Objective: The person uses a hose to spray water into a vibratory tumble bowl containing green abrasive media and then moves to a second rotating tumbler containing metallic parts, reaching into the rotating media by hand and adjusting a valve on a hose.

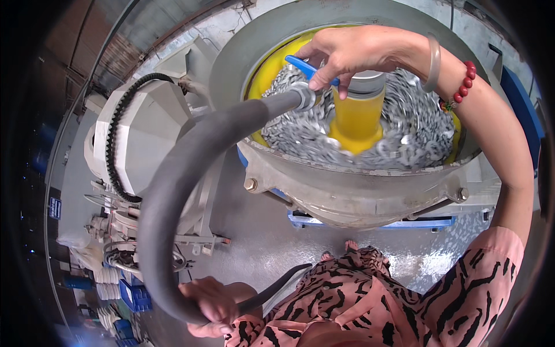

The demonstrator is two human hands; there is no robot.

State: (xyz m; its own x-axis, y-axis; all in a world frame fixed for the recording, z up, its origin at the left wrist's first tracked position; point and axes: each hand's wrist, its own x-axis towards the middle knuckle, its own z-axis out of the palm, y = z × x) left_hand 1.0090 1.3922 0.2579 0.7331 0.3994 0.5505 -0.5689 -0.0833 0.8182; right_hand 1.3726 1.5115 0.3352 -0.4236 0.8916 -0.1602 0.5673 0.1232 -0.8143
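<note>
Your right hand [352, 51] grips the blue valve lever [305, 67] at the nozzle end of the thick grey hose [173, 179], held over the yellow-lined tub [347, 191] of small metal parts [416, 127], while your left hand [211, 303] clenches the hose's lower loop.

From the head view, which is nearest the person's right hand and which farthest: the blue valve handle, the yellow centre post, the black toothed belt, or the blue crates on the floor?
1. blue valve handle: under the right hand, touched by its fingers.
2. yellow centre post: just below that hand, mid-tub.
3. black toothed belt: well off to the left, on the white machine.
4. blue crates: farthest, lower left on the floor.
</note>
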